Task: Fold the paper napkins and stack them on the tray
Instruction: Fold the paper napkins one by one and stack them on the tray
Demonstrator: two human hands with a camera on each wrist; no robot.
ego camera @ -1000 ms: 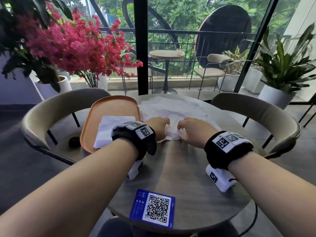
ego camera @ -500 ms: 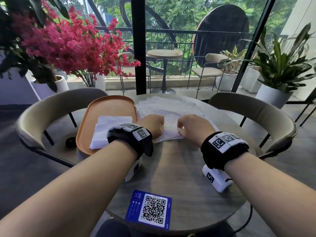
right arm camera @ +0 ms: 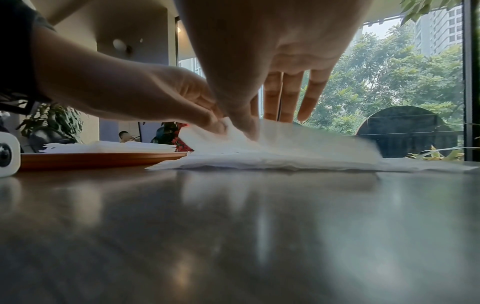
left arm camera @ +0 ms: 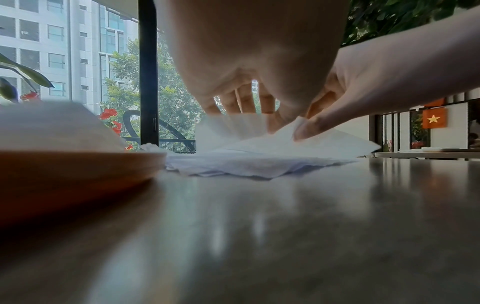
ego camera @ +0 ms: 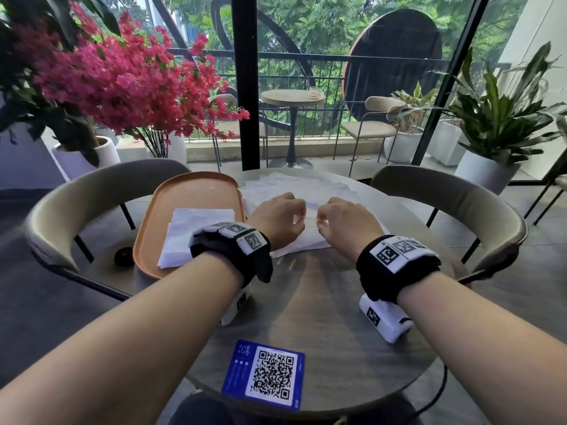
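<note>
On table, left hand (ego camera: 277,220) and right hand (ego camera: 345,223) pinching top napkin (right arm camera: 285,139), fingertips hidden, edge blurred.

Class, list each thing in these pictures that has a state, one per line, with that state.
Left hand: pinching the top napkin's raised edge.
Right hand: pinching the same edge.
Top napkin: partly lifted off the pile.
Napkin pile: loose, unfolded, on the table.
Folded napkins: stacked on the tray.
Tray: flat on the table.
</note>
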